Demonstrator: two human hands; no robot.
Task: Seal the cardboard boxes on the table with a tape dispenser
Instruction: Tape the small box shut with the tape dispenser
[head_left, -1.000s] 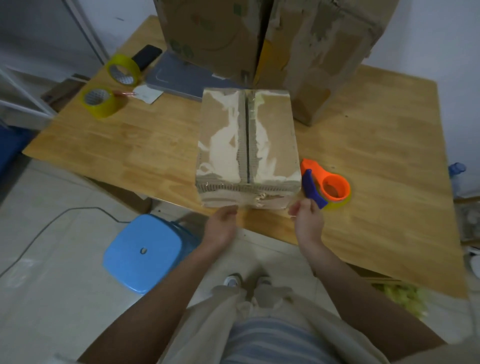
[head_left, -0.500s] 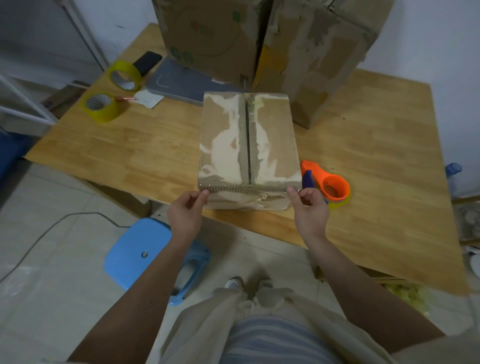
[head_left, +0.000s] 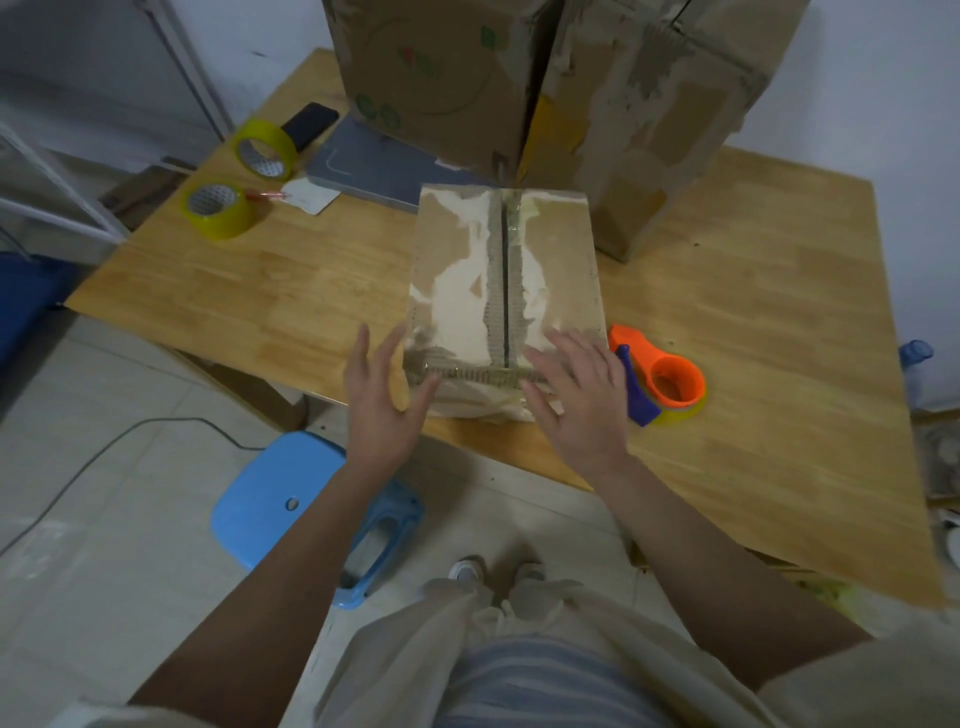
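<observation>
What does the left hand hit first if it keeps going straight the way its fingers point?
Probably the small cardboard box: the left hand is open beside its near-left corner, fingers pointing away and slightly right. Depth is unclear.

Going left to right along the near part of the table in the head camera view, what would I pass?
Yellow tape roll → left hand → small cardboard box → right hand → orange and blue tape dispenser.

Three cardboard boxes (head_left: 504, 291) (head_left: 436, 78) (head_left: 654, 104), two yellow tape rolls (head_left: 221, 210) (head_left: 265, 150) (loose), one tape dispenser (head_left: 662, 382), two hands (head_left: 382, 397) (head_left: 582, 400)
</observation>
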